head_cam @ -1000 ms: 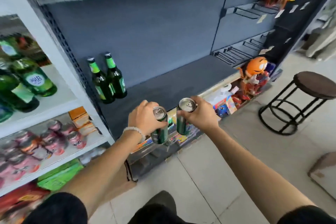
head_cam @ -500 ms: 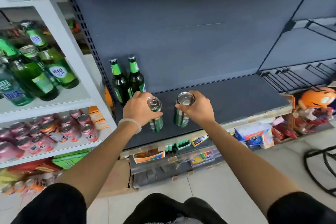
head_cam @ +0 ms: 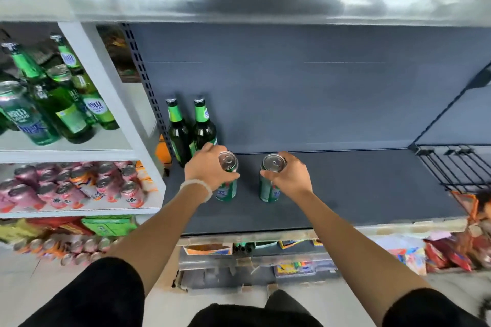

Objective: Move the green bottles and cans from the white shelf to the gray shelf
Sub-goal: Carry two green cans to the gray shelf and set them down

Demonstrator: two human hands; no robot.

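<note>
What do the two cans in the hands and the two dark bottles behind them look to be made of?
Green cans: likely aluminium, with bare silvery tops, pull tabs and glossy printed sides. Dark green bottles: apparently glass, translucent and shiny, with crimped caps, probably metal, and green neck labels whose material is unclear.

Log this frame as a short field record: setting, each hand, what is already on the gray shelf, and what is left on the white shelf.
setting: shop aisle, gray shelf beside white shelf
left hand: grips left green can near its top
right hand: grips right green can near its top
cans: upright, apart, low over or on the gray shelf; contact unclear
already on gray shelf: two green bottles, upright, back left
left on white shelf: green bottles and a can
</note>
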